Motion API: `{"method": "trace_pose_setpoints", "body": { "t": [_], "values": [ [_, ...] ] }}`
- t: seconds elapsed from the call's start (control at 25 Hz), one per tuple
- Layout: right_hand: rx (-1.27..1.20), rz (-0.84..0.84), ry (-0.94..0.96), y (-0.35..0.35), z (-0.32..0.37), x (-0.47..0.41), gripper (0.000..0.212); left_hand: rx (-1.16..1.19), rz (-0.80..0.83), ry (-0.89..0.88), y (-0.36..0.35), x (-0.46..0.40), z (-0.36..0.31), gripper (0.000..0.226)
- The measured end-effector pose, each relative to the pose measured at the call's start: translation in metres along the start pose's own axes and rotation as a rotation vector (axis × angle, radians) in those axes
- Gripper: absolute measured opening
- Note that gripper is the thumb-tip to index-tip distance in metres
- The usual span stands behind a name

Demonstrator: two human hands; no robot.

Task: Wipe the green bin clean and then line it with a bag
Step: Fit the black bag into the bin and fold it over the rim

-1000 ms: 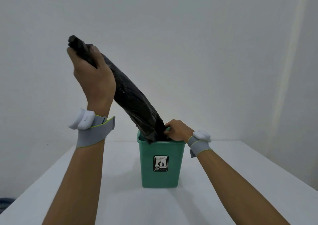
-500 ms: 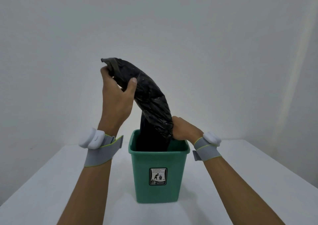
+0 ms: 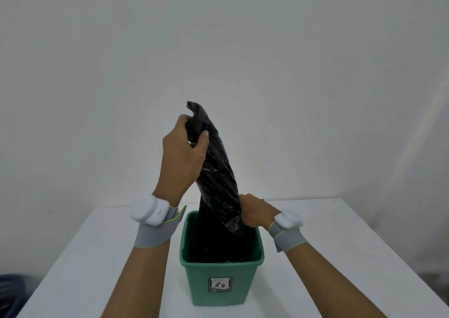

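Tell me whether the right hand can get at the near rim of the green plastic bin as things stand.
Probably not yet: the right hand grips the black plastic bag, though the green bin's near rim lies uncovered.

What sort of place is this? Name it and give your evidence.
Probably a bare room set up for recording chores, not a lived-in home: a plain white wall, a white table holding only the green bin, and sensor bands strapped to both wrists.
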State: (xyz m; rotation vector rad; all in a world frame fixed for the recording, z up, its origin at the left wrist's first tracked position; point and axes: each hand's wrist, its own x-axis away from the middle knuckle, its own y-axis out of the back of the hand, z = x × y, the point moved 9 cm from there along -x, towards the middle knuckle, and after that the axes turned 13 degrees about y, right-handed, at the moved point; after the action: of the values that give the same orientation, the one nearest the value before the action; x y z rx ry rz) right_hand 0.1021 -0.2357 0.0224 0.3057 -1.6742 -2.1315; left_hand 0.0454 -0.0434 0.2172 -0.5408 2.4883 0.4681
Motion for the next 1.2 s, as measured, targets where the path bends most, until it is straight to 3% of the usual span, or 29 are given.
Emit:
{"method": "trace_pose_setpoints", "body": {
  "t": [0.08, 0.24, 0.36, 0.44, 0.52, 0.6, 0.68, 0.8, 0.96, 1.12, 1.2],
  "values": [
    [0.065, 0.051, -0.023, 0.009, 0.009, 0.007, 0.002, -0.073, 0.078, 0.041, -0.006, -0.01, -0.017, 0.011],
    [0.213, 0.179, -0.046, 0.031, 0.013, 0.011, 0.037, -0.245, 0.243, 0.115, -0.019, -0.026, -0.028, 0.016],
    [0.178, 0.177, -0.076, 0.064, 0.015, 0.013, 0.034, -0.355, 0.317, 0.109, -0.023, -0.022, -0.031, 0.021],
    [-0.012, 0.128, -0.081, 0.098, 0.019, 0.013, 0.027, -0.451, 0.354, 0.092, -0.026, -0.02, -0.032, 0.024],
    [-0.354, -0.003, -0.093, 0.13, 0.03, 0.019, 0.035, -0.516, 0.378, 0.08, -0.03, -0.013, -0.032, 0.025],
    [-0.664, -0.148, -0.129, 0.159, 0.041, 0.024, 0.069, -0.542, 0.396, 0.093, -0.032, -0.011, -0.031, 0.025],
    [-0.764, -0.257, -0.15, 0.179, 0.049, 0.032, 0.091, -0.539, 0.409, 0.127, -0.036, -0.009, -0.025, 0.03],
    [-0.694, -0.344, -0.133, 0.193, 0.06, 0.042, 0.081, -0.496, 0.447, 0.197, -0.041, -0.006, -0.013, 0.029],
    [-0.74, -0.244, 0.02, 0.18, 0.084, 0.04, 0.056, -0.297, 0.523, 0.272, -0.045, -0.001, -0.01, 0.015],
    [-0.774, -0.304, 0.053, 0.183, 0.077, 0.033, 0.026, -0.121, 0.719, 0.514, -0.047, 0.012, 0.002, 0.036],
    [-0.832, -0.299, 0.028, 0.182, 0.068, 0.027, 0.021, -0.024, 0.8, 0.605, -0.047, 0.012, 0.004, 0.034]
  ]
}}
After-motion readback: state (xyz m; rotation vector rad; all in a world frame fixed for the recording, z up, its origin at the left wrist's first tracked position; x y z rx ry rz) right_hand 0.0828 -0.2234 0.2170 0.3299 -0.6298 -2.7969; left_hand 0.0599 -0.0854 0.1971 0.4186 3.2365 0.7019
